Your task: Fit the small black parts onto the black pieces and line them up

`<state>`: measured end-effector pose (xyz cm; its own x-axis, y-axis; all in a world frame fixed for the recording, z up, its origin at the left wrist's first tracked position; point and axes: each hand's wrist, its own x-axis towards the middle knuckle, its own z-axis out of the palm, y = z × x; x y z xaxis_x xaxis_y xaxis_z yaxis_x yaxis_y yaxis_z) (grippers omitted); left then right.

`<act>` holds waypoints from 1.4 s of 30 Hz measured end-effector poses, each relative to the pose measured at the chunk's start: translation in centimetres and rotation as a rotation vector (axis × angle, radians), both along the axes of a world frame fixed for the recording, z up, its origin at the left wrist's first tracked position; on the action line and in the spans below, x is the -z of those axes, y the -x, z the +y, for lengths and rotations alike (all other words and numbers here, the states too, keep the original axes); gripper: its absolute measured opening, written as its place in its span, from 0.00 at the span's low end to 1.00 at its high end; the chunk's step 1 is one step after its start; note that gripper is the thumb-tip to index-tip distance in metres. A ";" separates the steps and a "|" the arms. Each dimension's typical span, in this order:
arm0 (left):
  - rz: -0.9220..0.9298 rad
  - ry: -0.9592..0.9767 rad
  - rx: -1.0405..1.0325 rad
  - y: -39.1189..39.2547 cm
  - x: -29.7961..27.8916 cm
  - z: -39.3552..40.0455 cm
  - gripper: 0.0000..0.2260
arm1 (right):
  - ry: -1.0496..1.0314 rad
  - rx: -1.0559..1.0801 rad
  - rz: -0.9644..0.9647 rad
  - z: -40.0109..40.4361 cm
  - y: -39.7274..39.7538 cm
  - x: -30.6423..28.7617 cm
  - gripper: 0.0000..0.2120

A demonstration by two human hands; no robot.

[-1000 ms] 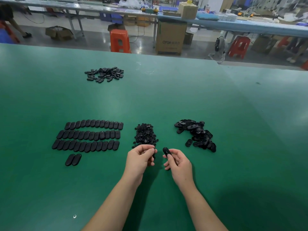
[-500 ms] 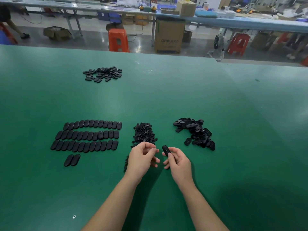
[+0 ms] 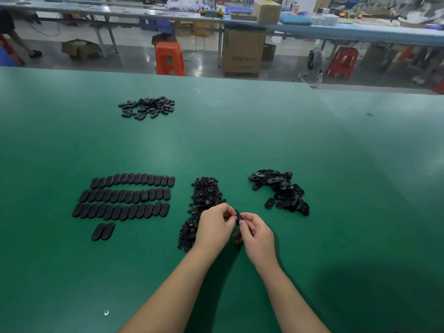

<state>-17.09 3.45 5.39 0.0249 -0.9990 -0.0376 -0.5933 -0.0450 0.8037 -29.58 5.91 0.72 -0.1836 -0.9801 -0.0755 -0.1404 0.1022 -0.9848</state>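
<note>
Hands (image 3: 217, 224) pinch black piece (image 3: 237, 216).

Lined-up rows (image 3: 125, 198) lie left of small-parts pile (image 3: 206, 191); loose pieces (image 3: 281, 191) right.

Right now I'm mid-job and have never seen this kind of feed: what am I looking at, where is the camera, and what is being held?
There is no machine here: a person works with two bare hands. The single picture comes from a wide-angle camera on the person's head, looking forward and down.

On the green table lie neat rows of black oval pieces at the left, a heap of small parts in the middle, a loose pile of oval pieces at the right, and a far pile further back.

The left hand and right hand meet just in front of the small parts, pinching one black piece between their fingertips. Whether the left hand also holds a small part cannot be told; the fingers hide it.
</note>
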 end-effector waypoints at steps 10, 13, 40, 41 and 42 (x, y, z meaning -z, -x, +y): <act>-0.063 0.031 -0.043 0.2 0.3 -0.5 0.04 | 0.014 -0.018 -0.019 0.0 0.3 0.0 0.09; -0.039 0.008 -0.036 0.2 0.4 -0.9 0.07 | 0.018 -0.004 -0.079 -0.1 0.4 0.1 0.09; 0.080 -0.111 0.035 0.2 0.3 -0.5 0.04 | 0.044 0.006 -0.073 -0.3 0.5 0.5 0.10; 0.073 -0.101 0.034 0.3 0.3 -0.4 0.04 | 0.044 0.009 -0.077 -0.3 0.5 0.5 0.10; 0.075 -0.094 0.032 0.3 0.4 -0.4 0.04 | 0.043 0.013 -0.081 -0.3 0.5 0.6 0.10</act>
